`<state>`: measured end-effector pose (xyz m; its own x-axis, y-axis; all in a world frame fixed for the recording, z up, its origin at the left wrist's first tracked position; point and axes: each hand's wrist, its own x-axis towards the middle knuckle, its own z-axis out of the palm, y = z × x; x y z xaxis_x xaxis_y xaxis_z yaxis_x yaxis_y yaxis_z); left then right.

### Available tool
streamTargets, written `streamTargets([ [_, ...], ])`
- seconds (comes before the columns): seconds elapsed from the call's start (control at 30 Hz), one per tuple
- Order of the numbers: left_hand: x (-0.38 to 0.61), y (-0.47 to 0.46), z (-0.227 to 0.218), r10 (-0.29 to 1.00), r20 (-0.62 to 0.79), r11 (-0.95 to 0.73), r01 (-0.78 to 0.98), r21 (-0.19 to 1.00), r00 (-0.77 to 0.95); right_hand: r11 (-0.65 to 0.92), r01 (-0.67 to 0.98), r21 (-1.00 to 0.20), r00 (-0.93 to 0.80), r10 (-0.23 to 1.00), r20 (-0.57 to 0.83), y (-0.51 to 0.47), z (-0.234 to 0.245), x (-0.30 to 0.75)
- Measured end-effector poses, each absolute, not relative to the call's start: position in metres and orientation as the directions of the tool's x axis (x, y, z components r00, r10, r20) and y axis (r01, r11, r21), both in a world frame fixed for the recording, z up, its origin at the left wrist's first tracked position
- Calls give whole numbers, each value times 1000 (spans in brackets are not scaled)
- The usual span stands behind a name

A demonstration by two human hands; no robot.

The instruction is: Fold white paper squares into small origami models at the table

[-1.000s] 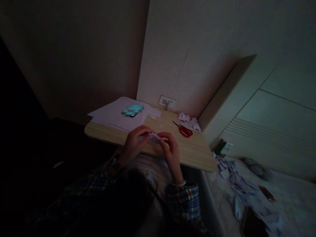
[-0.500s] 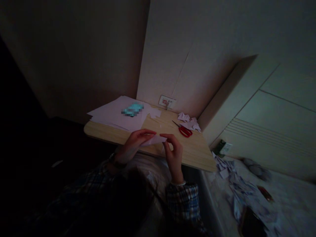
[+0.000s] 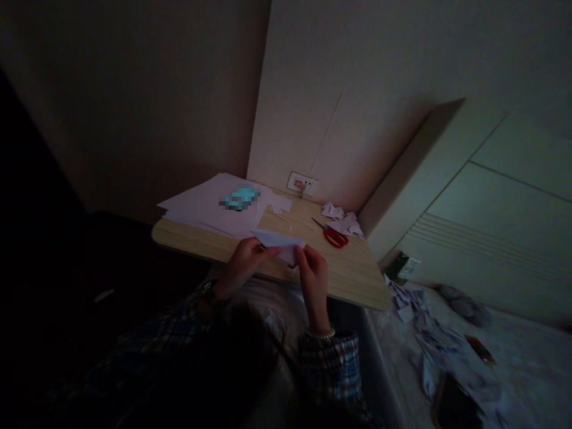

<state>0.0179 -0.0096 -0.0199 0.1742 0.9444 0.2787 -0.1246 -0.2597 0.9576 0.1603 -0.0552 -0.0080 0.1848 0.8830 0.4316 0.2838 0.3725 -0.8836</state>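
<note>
Paper (image 3: 286,252): where is it?

Over the bench (image 3: 344,277), near side, folded, between both hands

How does each grip stand?

Left hand (image 3: 245,257) pinches its left part, right hand (image 3: 313,267) its right end; both grips narrow, holding it

What lies beyond?

Sheets (image 3: 201,205) far left, red scissors (image 3: 335,238) right, folded pieces (image 3: 348,224) just past them

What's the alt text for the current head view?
Left hand and right hand hold a folded paper at a wooden table, in dim light. On it lie large sheets, red scissors and small folded pieces.
</note>
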Motion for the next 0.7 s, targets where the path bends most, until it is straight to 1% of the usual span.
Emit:
streamTargets([
  [0.13,16,-11,-19,950,279,-274,-53,960,142,395,319,-861,205,859,470,-54,-10,161],
  [0.27,15,-15,-13,941,297,-283,-104,953,162,423,274,-863,196,854,481,-56,-11,162],
  [0.37,15,-16,-12,945,285,-265,-133,955,163,475,285,-832,175,828,533,-58,-11,163],
  [0.43,14,-15,-14,950,270,-247,-153,957,157,524,328,-786,133,798,588,-59,-11,164],
  [0.5,13,-14,-14,950,269,-242,-167,956,158,576,367,-730,51,772,634,-59,-12,166],
  [0.57,12,-14,-14,947,276,-249,-167,954,163,611,385,-692,-23,756,654,-59,-14,169],
  [0.63,12,-14,-12,947,276,-249,-162,955,167,614,394,-684,-41,755,654,-58,-15,171],
  [0.7,11,-15,-10,950,265,-239,-165,957,162,598,400,-694,-8,760,650,-58,-15,173],
])
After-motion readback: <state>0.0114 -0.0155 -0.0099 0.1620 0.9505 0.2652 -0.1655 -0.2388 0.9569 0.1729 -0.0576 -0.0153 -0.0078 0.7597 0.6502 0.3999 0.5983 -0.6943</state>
